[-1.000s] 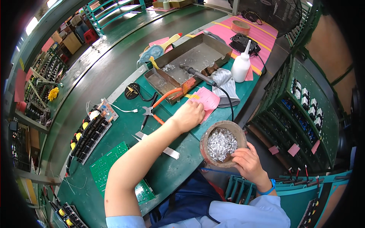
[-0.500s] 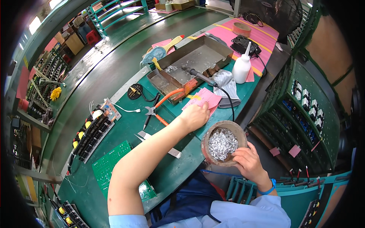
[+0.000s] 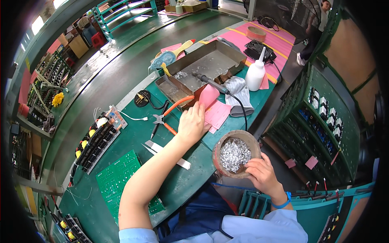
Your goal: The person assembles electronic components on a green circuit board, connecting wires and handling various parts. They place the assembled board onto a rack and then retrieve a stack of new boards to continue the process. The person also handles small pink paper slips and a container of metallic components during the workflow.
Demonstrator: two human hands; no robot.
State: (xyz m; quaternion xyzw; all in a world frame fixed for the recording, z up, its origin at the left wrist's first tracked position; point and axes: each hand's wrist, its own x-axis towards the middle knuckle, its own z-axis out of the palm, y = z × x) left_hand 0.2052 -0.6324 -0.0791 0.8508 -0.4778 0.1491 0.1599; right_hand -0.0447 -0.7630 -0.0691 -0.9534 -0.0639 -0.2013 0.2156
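One bowl [image 3: 236, 154] of metal scraps in right hand [image 3: 261, 175], one pink sheet [image 3: 217, 114] under left hand [image 3: 192, 124]

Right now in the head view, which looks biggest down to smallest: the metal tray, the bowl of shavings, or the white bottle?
1. Metal tray
2. Bowl, though it sits nearer the camera
3. White bottle

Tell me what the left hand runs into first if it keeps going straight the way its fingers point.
The left hand points up-table, fingertips at the pink sheets. Straight on, it would probably first meet the pink rounded object lying just ahead, then the metal tray. Depth is hard to judge from this view.
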